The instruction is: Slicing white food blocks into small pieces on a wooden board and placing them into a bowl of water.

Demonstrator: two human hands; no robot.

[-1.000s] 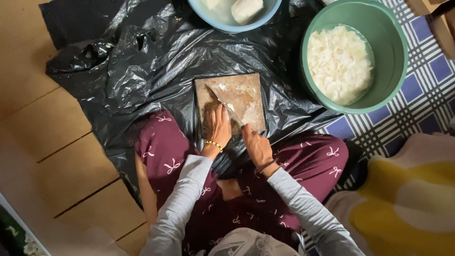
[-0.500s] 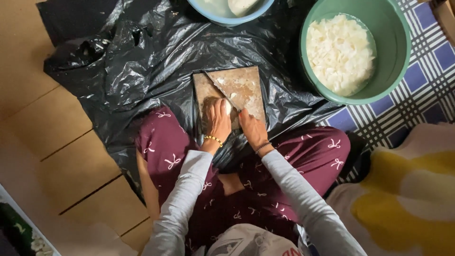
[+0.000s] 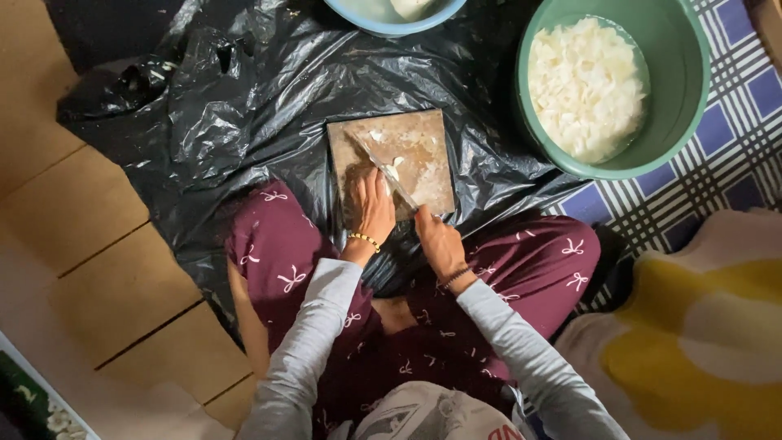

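I sit cross-legged in maroon trousers behind a brown wooden cutting board that lies on a black plastic sheet. My right hand grips the handle of a knife, whose blade slants across the board. My left hand presses down on a small white piece of food next to the blade, at the board's near edge. A thin bracelet shows on each wrist.
A green basin full of white sliced pieces in water stands at the far right on a blue checked mat. A blue bowl with white pieces is at the top. Wooden floor lies left; a yellow-white cloth right.
The view has shifted slightly. Both hands stay on the board, and the knife blade has moved a little against the white piece.
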